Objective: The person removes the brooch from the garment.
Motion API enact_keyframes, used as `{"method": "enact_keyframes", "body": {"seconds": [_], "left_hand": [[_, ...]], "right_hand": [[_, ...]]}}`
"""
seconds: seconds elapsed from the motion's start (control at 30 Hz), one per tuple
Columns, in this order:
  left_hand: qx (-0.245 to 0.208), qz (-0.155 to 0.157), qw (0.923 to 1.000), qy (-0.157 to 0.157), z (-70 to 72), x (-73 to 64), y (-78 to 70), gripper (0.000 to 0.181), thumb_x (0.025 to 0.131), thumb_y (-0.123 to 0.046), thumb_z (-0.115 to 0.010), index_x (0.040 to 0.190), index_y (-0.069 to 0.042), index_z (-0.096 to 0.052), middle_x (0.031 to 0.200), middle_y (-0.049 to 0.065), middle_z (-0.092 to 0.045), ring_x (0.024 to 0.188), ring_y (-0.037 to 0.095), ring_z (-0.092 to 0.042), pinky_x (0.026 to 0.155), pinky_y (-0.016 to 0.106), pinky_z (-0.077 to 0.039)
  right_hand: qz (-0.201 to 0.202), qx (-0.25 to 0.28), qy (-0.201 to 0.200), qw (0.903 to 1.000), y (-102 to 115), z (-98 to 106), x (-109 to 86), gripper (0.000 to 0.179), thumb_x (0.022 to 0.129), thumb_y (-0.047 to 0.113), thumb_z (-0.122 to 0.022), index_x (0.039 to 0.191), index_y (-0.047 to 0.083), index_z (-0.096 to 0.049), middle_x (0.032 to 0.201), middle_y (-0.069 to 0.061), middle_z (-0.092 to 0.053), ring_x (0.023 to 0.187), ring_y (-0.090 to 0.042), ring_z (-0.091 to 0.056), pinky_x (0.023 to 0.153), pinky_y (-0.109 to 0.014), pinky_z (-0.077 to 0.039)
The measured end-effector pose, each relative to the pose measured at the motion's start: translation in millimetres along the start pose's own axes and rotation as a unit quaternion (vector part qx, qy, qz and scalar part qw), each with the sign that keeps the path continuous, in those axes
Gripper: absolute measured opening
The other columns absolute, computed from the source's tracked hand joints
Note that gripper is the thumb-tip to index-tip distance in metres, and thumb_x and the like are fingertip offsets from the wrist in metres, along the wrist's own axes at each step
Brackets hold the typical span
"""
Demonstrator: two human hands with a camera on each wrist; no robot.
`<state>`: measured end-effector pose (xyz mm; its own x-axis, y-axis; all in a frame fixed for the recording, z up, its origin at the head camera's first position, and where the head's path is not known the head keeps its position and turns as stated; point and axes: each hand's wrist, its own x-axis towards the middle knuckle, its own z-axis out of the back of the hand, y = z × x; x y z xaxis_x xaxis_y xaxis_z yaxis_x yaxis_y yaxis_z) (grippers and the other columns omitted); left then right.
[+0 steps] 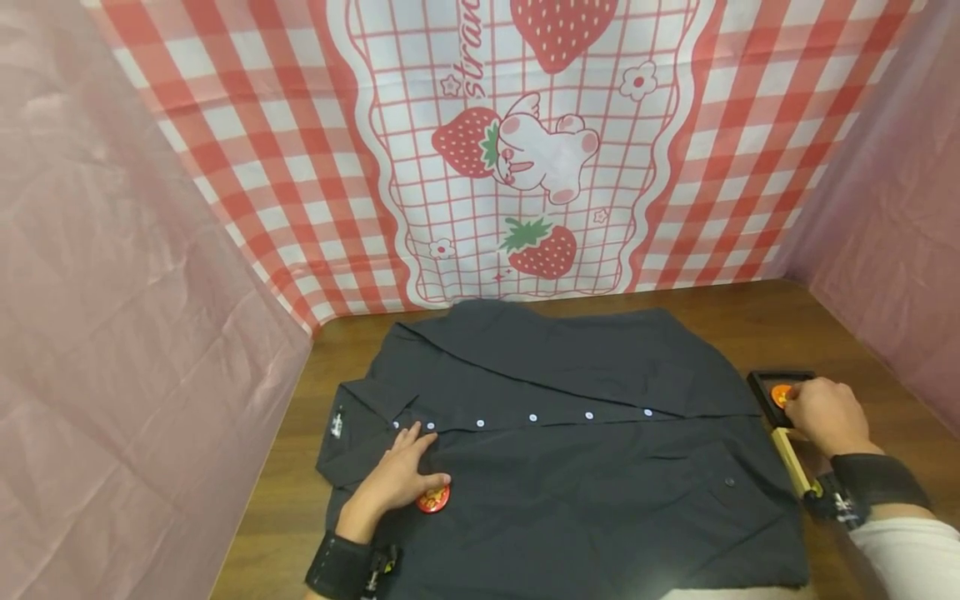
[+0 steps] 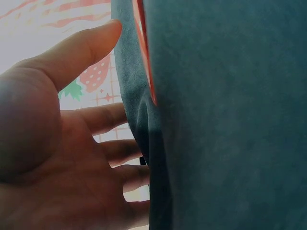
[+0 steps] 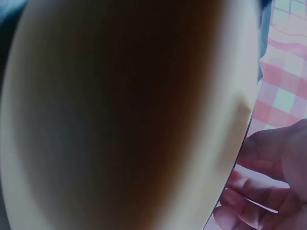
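Observation:
A dark grey button-up shirt (image 1: 555, 492) lies flat on the table, collar to the left, with a row of pale buttons along its front. My left hand (image 1: 397, 475) rests on it near the collar, fingers spread, thumb at the edge of a round red-and-gold badge (image 1: 432, 500). My right hand (image 1: 828, 412) reaches into a small black tray (image 1: 780, 375) right of the shirt, fingers bent downward. Beside its fingertips an orange round badge (image 1: 780, 395) shows in the tray. The tips are hidden, so I cannot tell whether they pinch anything.
Nearer than the black tray stands a light wooden tray (image 1: 790, 462), partly under my right wrist; its pale side (image 3: 230, 124) blurs large in the right wrist view. A red checked strawberry cloth (image 1: 525, 150) hangs behind the wooden table (image 1: 277, 475). Pink curtains (image 1: 150, 292) flank both sides.

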<state>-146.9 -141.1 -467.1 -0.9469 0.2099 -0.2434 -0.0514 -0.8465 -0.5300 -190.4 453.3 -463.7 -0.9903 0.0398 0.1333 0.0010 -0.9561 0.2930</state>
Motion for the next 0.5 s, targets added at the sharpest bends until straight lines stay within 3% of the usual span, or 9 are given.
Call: {"method": "enact_keyframes", "body": {"seconds": [0.5], "left_hand": [[0.005,0.007,1.0000,0.003,1.5,-0.2,-0.7,0.071,0.082,-0.036,-0.076,0.140,-0.004,-0.050,0.157,0.025,-0.028,0.147,0.044,-0.020,0.114,0.065,-0.021]], "right_hand": [[-0.023,0.003,0.011,0.9997,0.7,1.6,-0.9,0.022,0.074,0.006,-0.059,0.088,-0.007,-0.069,0.085,-0.030,-0.067,0.069,-0.050,-0.059,0.053,-0.050,-0.045]]}}
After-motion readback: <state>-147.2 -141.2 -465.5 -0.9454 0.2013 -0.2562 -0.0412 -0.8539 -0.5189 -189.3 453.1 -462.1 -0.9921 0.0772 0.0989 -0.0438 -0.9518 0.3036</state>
